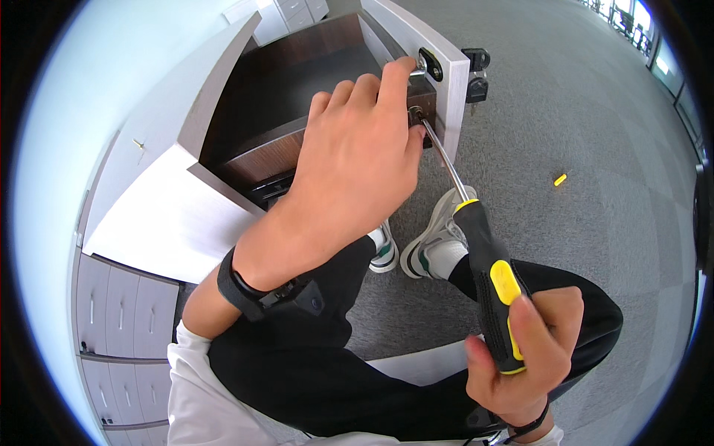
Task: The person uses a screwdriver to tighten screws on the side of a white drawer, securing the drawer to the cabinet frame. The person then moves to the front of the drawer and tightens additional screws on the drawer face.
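My right hand grips the black and yellow handle of a screwdriver. Its steel shaft slants up and away, and the tip meets a small round fitting at the front end of the dark brown drawer. My left hand is closed over the drawer's side by the pale front panel. The left forefinger touches the metal lock behind that panel, while the thumb rests beside the screwdriver tip. What lies under the left palm and other fingers is hidden.
Keys with black heads stick out from the panel's outer face. The pale cabinet body surrounds the pulled-out drawer. On the grey carpet lies a small yellow piece. More drawer cabinets stand at left. My shoes are just under the drawer.
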Action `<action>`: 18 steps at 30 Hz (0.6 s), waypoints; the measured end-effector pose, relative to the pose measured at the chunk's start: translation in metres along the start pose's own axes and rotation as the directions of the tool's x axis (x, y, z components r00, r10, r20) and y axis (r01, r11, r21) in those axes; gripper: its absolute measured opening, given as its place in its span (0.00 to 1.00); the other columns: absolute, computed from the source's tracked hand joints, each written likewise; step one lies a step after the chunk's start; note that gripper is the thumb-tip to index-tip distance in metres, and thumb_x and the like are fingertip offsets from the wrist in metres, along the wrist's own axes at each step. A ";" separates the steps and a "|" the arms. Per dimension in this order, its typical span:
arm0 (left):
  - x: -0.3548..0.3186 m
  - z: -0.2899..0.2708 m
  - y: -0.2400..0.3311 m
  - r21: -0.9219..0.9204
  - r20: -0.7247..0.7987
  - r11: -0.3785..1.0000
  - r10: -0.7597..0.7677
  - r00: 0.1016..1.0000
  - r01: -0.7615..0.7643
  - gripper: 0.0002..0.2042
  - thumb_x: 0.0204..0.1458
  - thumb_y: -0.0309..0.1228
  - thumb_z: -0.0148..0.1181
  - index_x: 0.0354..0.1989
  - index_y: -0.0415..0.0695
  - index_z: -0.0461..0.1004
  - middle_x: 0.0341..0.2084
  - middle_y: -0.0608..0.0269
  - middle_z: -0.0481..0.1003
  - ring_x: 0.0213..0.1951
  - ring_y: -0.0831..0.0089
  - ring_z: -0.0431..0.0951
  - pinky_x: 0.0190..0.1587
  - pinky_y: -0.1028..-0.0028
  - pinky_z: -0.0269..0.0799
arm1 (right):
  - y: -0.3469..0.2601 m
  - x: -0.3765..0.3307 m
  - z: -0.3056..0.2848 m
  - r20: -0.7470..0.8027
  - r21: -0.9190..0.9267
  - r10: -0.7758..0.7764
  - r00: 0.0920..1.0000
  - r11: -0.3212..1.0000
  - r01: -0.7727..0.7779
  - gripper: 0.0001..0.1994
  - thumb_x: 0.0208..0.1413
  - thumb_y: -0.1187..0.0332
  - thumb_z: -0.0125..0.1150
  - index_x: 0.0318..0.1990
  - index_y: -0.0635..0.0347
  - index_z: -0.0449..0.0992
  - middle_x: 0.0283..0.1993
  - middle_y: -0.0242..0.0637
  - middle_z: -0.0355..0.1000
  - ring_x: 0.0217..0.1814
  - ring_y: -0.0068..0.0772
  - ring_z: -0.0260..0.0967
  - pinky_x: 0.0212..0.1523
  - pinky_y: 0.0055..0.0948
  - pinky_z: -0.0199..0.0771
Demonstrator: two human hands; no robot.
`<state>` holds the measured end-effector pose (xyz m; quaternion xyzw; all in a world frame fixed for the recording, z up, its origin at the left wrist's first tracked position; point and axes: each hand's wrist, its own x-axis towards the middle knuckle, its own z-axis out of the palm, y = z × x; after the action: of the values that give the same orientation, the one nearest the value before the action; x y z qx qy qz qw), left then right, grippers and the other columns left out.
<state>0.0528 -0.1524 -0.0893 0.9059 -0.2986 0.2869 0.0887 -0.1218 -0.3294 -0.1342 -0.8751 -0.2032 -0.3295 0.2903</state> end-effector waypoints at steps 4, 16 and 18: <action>0.000 -0.001 0.000 -0.007 0.010 1.000 -0.001 1.000 0.001 0.28 0.55 0.28 0.63 0.64 0.39 0.63 0.40 0.45 0.78 0.46 0.50 0.77 0.53 0.56 0.67 | -0.001 -0.009 0.011 -0.180 0.154 0.246 0.953 0.963 -0.219 0.53 0.55 0.25 0.49 0.64 0.74 0.57 0.49 0.46 0.67 0.33 0.30 0.66 0.36 0.28 0.69; -0.001 0.000 0.002 0.014 -0.018 1.000 0.007 1.000 -0.007 0.30 0.52 0.29 0.65 0.64 0.39 0.62 0.39 0.45 0.78 0.45 0.50 0.77 0.51 0.56 0.67 | -0.021 -0.008 0.010 0.009 -0.055 0.139 0.990 0.989 -0.139 0.31 0.52 0.80 0.63 0.66 0.67 0.63 0.46 0.53 0.61 0.42 0.46 0.62 0.40 0.42 0.64; -0.002 -0.001 0.003 0.008 -0.009 1.000 -0.002 1.000 0.002 0.30 0.52 0.28 0.65 0.64 0.39 0.63 0.39 0.45 0.77 0.45 0.50 0.77 0.51 0.56 0.67 | -0.017 -0.007 0.008 -0.018 -0.043 0.038 0.999 0.998 -0.038 0.31 0.51 0.79 0.65 0.64 0.68 0.64 0.47 0.52 0.62 0.41 0.46 0.62 0.40 0.43 0.64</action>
<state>0.0497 -0.1534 -0.0894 0.9054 -0.2960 0.2919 0.0868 -0.1321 -0.3124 -0.1378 -0.8820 -0.1768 -0.3360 0.2793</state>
